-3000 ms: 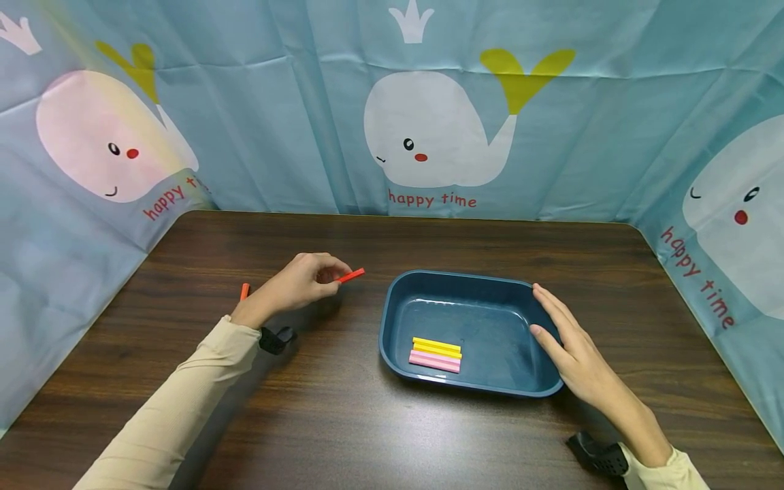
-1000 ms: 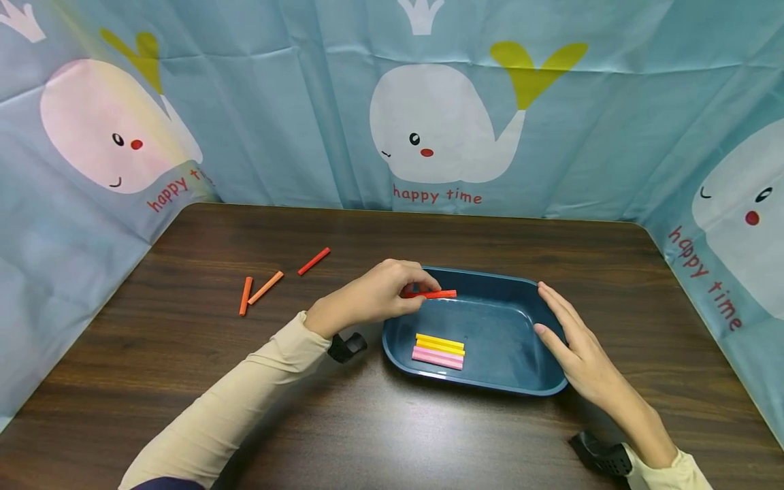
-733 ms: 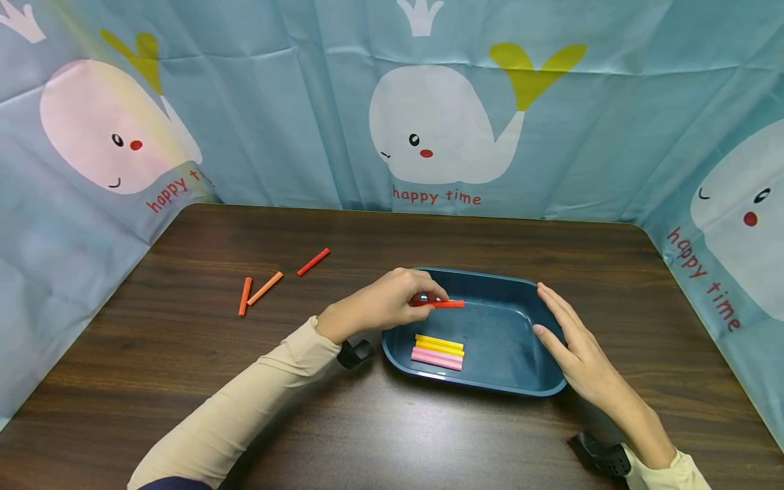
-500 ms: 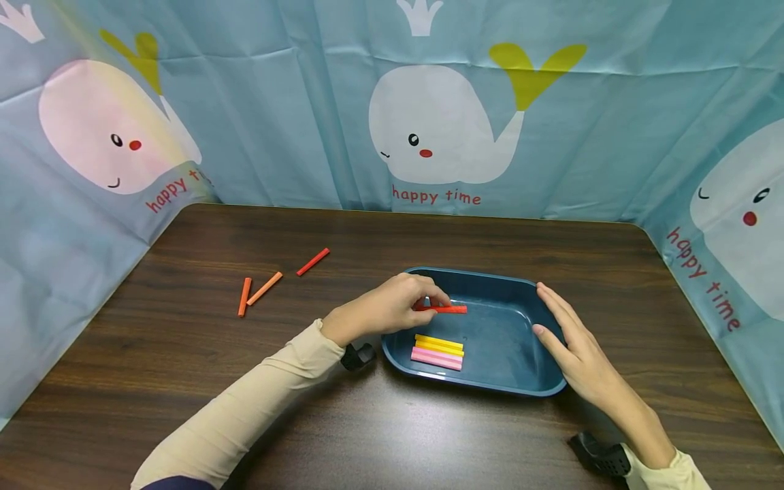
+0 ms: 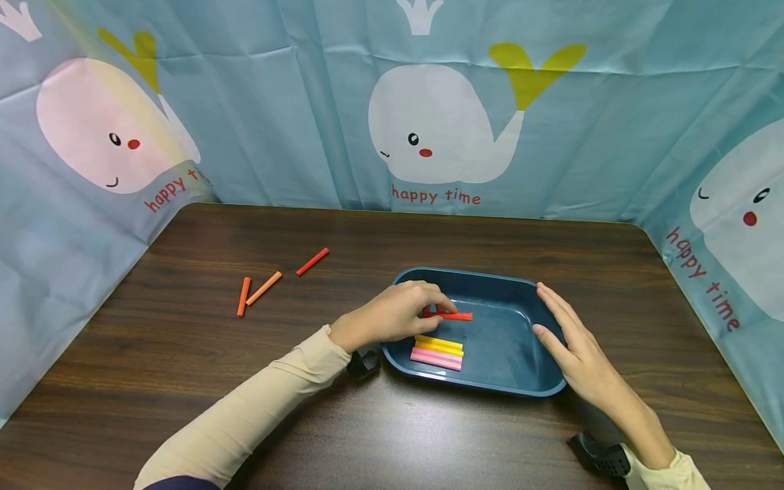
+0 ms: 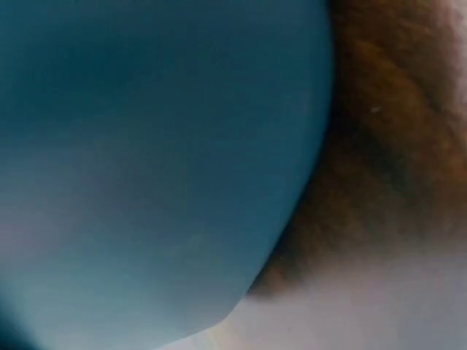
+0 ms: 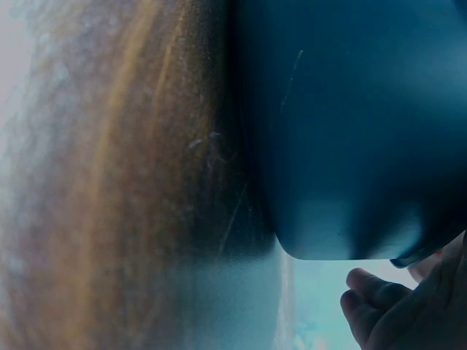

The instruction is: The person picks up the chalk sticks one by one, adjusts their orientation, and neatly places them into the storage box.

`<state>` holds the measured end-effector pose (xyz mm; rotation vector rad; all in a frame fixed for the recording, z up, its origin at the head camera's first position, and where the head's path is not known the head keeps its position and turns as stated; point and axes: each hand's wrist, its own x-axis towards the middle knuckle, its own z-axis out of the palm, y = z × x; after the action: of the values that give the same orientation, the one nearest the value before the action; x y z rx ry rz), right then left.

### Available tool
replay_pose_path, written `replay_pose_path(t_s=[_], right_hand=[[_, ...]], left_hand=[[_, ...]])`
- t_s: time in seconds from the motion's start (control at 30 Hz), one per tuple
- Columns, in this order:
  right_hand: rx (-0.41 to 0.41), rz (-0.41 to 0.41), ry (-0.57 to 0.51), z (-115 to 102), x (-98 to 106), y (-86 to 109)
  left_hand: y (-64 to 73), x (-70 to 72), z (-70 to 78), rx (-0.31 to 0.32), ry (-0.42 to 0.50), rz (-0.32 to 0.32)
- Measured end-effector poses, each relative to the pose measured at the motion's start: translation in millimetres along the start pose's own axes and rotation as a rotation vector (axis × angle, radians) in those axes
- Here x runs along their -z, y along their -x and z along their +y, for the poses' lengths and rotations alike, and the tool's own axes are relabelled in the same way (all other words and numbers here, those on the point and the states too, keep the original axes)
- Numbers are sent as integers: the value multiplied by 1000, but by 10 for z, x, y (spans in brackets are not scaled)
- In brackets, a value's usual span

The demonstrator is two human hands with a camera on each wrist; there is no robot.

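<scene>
In the head view my left hand [image 5: 398, 313] reaches over the left side of a blue tray [image 5: 478, 390]. Thumb and fingers pinch one end of a slim red stick [image 5: 458, 316], held low within the tray. Just nearer to me, yellow sticks [image 5: 439, 345] and pink sticks [image 5: 436, 358] lie side by side on the tray floor. My right hand [image 5: 582, 361] rests against the tray's right rim with fairly straight fingers. The right wrist view has the tray wall [image 7: 350, 131] and part of the right hand [image 7: 408, 313]. A blurred tray wall [image 6: 160, 160] fills most of the left wrist view.
On the dark wooden table [image 5: 294, 435], left of the tray, lie a dark orange stick [image 5: 243, 297], a light orange stick [image 5: 264, 288] and another red stick [image 5: 313, 261]. A blue whale-print curtain [image 5: 294, 136] hangs behind and at both sides.
From the table at left, my left hand has carried a red stick rightward into the tray, lowering it toward the yellow sticks. My right hand has stayed at the rim.
</scene>
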<state>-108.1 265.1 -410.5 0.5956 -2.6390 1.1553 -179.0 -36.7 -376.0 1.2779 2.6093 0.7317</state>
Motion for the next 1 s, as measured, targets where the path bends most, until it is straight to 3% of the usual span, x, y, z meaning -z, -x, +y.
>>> replay_pose_path(t_s=[0.3, 1.0], right_hand=[[0, 0, -2, -6, -5, 3], [-5, -3, 2, -2, 5, 0]], left_hand=[[4, -73, 9, 25, -120, -39], [-12, -108, 13, 26, -274, -97]])
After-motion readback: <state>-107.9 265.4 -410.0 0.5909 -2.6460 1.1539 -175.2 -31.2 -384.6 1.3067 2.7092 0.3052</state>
